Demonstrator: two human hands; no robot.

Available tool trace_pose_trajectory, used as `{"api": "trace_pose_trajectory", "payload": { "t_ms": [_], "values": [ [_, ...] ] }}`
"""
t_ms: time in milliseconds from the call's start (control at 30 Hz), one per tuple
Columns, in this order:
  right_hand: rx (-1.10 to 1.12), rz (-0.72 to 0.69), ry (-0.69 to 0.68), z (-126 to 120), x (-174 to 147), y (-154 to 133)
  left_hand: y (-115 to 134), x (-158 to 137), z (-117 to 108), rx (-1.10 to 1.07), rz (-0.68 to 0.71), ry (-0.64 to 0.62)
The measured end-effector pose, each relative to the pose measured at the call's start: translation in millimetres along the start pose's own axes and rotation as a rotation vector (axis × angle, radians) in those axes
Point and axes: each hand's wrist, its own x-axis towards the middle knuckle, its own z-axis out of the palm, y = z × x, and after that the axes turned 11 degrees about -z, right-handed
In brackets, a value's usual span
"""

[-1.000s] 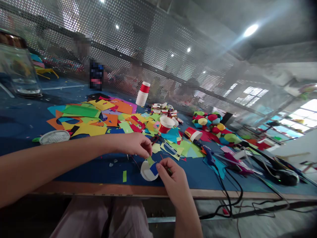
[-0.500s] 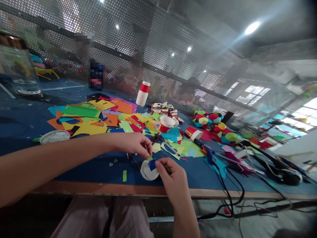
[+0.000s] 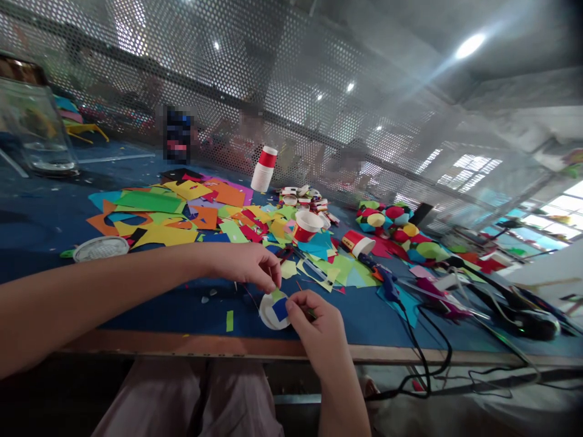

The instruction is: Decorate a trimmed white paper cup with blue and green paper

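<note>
Near the table's front edge, my right hand (image 3: 321,325) pinches a small blue piece of paper (image 3: 280,310) between thumb and fingertips. Just above it, my left hand (image 3: 252,267) has its thumb and fingers closed at a small light-green piece of paper (image 3: 276,294). The two scraps meet or overlap over a round white disc-like piece (image 3: 268,317), perhaps a paper cup's base or a lid, lying on the table. A loose green paper strip (image 3: 229,321) lies left of the disc.
Coloured paper scraps (image 3: 168,235) spread beyond my hands, with paper cups (image 3: 306,226) among them. A cup stack (image 3: 264,170) stands behind. Glue guns (image 3: 387,285) with black cables lie right. A glass jar (image 3: 43,130) and a round lid (image 3: 101,249) are left.
The blue paper has turned slightly and lies flatter against the white disc. Both hands keep their grip and nearly the same place; the view has shifted slightly.
</note>
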Motion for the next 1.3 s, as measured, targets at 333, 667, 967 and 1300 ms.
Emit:
{"api": "trace_pose_trajectory", "payload": {
  "t_ms": [333,667,967,1300],
  "values": [
    [0.013,-0.028,0.024,2,-1,-2,-1,0,2,-0.098,0.021,-0.034],
    [0.009,-0.135,0.093,6,-4,-6,4,-4,6,-0.185,0.081,-0.045],
    [-0.119,-0.315,0.171,8,-8,8,4,-3,6,-0.224,0.093,0.002],
    [-0.672,-0.834,0.424,9,-21,5,3,-2,6,-0.254,-0.035,-0.008]
  ]
}}
